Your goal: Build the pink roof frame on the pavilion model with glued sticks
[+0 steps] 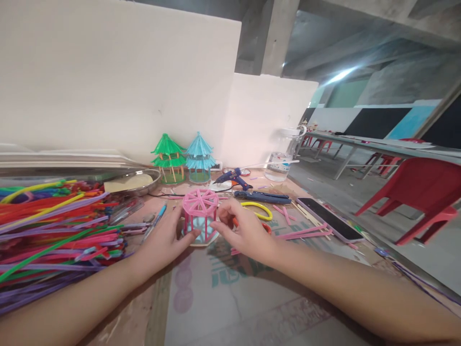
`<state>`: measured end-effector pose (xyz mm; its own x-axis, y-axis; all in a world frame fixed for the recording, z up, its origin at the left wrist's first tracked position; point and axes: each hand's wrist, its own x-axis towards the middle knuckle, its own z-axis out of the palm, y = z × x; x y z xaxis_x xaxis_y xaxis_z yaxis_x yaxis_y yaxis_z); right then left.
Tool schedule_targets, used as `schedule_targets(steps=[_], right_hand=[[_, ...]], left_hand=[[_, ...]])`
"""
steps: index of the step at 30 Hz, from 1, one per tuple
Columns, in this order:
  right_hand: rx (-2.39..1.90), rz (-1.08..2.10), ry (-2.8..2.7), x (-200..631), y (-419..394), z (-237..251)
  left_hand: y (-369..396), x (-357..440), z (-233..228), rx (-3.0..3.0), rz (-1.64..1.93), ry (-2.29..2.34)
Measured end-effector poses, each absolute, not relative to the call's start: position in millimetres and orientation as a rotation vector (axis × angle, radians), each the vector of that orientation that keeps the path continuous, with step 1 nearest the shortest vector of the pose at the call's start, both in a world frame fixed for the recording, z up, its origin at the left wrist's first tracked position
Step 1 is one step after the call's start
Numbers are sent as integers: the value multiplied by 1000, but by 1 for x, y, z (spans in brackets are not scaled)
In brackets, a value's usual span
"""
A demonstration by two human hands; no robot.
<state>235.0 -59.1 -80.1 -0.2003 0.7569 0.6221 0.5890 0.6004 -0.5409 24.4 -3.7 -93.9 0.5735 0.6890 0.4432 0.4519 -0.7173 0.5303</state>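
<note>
A small pink pavilion model (pixel 200 203), its frame built of pipe cleaners, stands upright on a light-blue base in front of me. It has a spoked top ring and several thin posts. My left hand (pixel 172 231) grips it from the left, thumb on the base's front edge and fingers partly hidden behind. On the other side, my right hand (pixel 242 226) has curled fingers at the right posts, the thumb tip against one of them. Behind it stand two finished-looking pavilions with tiered roofs, a green one (pixel 168 156) and a light-blue one (pixel 199 156).
Bundles of coloured pipe cleaners (pixel 61 235) fill the left side. Beyond my hands lie a glue gun (pixel 236 179), a dark-blue handled tool (pixel 262 197) and yellow-handled scissors (pixel 257 210). A phone (pixel 329 218), a water jug (pixel 280 161) and a metal bowl (pixel 146 182) are also on the table.
</note>
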Motion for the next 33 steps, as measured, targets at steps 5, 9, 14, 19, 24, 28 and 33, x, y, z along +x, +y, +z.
schedule_targets(steps=[5, 9, 14, 19, 24, 28, 33], right_hand=[[-1257, 279, -1981, 232, -54, -90], [-1317, 281, -2058, 228, -55, -88], [-1301, 267, -2153, 224, -56, -89], [-1275, 283, -2158, 222, -57, -89], [-1247, 273, -2163, 222, -57, -90], [-1257, 280, -2159, 222, -56, -90], [-1267, 312, -2155, 223, -57, -89]], left_hand=[[0, 20, -99, 2487, 1120, 974], [-5, 15, -85, 2752, 1315, 842], [-16, 17, -63, 2798, 1219, 831], [-25, 22, -52, 2704, 1196, 915], [-24, 22, -50, 2682, 1219, 927], [-24, 22, -51, 2705, 1233, 881], [-25, 21, -52, 2585, 1321, 867]])
